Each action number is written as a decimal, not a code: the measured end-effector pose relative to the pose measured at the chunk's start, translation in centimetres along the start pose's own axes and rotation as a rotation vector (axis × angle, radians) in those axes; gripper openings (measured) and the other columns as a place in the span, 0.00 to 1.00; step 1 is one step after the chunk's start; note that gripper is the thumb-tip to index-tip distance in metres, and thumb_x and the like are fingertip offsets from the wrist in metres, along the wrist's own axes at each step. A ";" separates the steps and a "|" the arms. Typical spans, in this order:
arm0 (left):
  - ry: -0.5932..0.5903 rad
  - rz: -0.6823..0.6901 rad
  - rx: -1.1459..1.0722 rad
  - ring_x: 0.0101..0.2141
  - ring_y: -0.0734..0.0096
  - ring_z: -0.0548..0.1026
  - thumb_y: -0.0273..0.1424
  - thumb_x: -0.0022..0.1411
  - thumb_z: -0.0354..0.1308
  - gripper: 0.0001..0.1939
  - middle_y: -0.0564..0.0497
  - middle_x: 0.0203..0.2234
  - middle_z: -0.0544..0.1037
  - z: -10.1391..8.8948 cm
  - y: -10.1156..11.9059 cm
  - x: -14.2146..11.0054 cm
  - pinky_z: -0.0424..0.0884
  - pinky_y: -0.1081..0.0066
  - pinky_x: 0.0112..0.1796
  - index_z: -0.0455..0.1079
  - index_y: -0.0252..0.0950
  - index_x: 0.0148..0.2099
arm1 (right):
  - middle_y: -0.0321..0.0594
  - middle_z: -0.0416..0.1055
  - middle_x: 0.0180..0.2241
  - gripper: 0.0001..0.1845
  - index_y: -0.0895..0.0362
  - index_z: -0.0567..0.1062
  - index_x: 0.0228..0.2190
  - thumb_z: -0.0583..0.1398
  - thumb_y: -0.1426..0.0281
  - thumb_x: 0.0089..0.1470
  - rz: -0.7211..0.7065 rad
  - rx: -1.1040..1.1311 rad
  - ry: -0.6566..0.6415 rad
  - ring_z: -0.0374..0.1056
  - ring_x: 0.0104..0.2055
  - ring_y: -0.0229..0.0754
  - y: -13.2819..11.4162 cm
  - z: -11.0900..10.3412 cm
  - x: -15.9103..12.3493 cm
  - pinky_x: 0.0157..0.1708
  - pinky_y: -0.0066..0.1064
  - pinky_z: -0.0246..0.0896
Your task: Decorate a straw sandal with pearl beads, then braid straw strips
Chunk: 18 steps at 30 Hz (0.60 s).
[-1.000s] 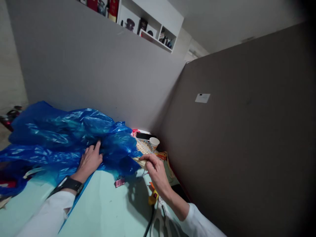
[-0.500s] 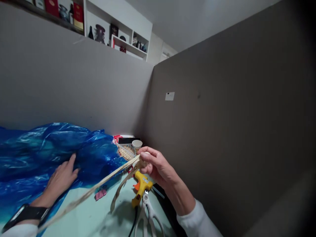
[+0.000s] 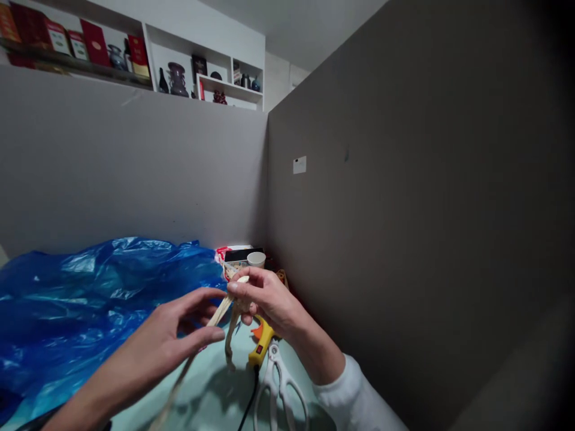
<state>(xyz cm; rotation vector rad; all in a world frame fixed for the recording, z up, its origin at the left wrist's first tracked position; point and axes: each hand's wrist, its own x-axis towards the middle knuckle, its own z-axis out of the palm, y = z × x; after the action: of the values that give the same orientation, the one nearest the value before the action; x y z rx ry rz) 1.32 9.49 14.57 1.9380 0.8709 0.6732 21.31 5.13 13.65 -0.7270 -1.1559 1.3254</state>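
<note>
My right hand (image 3: 265, 299) is pinched shut on pale flat fibre strips (image 3: 227, 335), held up above the light green table (image 3: 211, 395). One strip runs down to the lower left, another dangles in a short loop. My left hand (image 3: 179, 335) is raised beside it with fingers stretched out and apart, thumb and forefinger reaching toward the long strip just below the right hand's pinch. Whether they touch it I cannot tell.
A crumpled blue plastic bag (image 3: 90, 299) covers the table's left. A yellow glue gun (image 3: 261, 350) and white-handled scissors (image 3: 281, 383) lie below my right hand. A paper cup (image 3: 256, 259) and a black box (image 3: 240, 254) stand in the corner. Grey partitions wall the back and right.
My left hand left the blue bag and rose to the strip near my right hand. My right hand drew the strips slightly left and closer. The view swung left.
</note>
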 end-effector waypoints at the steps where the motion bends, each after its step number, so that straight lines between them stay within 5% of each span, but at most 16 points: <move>1: -0.048 -0.007 -0.066 0.32 0.60 0.80 0.50 0.54 0.67 0.26 0.49 0.33 0.82 1.1 0.5 -0.2 0.75 0.68 0.32 0.75 0.44 0.52 | 0.28 0.66 0.19 0.22 0.58 0.74 0.33 0.74 0.58 0.44 0.002 0.016 0.005 0.59 0.17 0.29 -0.1 -0.1 0.0 0.18 0.22 0.57; 4: -0.080 -0.033 -0.235 0.20 0.71 0.73 0.52 0.55 0.66 0.23 0.51 0.25 0.79 2.1 0.9 -0.1 0.67 0.75 0.21 0.76 0.39 0.43 | 0.32 0.71 0.27 0.23 0.58 0.75 0.35 0.76 0.61 0.40 0.020 0.106 0.026 0.65 0.24 0.31 -0.4 -0.6 0.0 0.23 0.23 0.62; 8: -0.050 -0.071 -0.435 0.13 0.82 0.63 0.49 0.54 0.68 0.20 0.52 0.22 0.79 0.8 0.4 0.3 0.63 0.79 0.17 0.75 0.37 0.34 | 0.36 0.72 0.32 0.20 0.60 0.78 0.33 0.76 0.67 0.37 -0.028 0.148 0.092 0.67 0.31 0.34 -1.0 -1.3 0.1 0.30 0.24 0.64; 14: 0.088 -0.215 -0.626 0.14 0.80 0.64 0.43 0.41 0.76 0.20 0.52 0.20 0.77 0.0 0.1 0.4 0.68 0.76 0.17 0.77 0.37 0.32 | 0.39 0.74 0.34 0.09 0.60 0.80 0.30 0.70 0.70 0.43 -0.105 0.104 0.133 0.67 0.32 0.34 -1.0 -2.0 0.3 0.32 0.25 0.63; 18: 0.250 -0.206 -0.634 0.15 0.83 0.58 0.41 0.39 0.73 0.18 0.59 0.13 0.65 -1.2 -0.1 1.2 0.57 0.82 0.14 0.72 0.35 0.25 | 0.42 0.77 0.36 0.07 0.59 0.81 0.30 0.66 0.71 0.44 -0.102 0.036 0.149 0.72 0.36 0.38 -0.6 -2.1 0.4 0.40 0.30 0.67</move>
<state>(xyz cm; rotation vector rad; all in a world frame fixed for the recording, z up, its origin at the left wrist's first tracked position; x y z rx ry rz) 1.10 11.05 15.15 1.2008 0.8606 0.9452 23.42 5.81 13.66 -0.7194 -1.0343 1.1837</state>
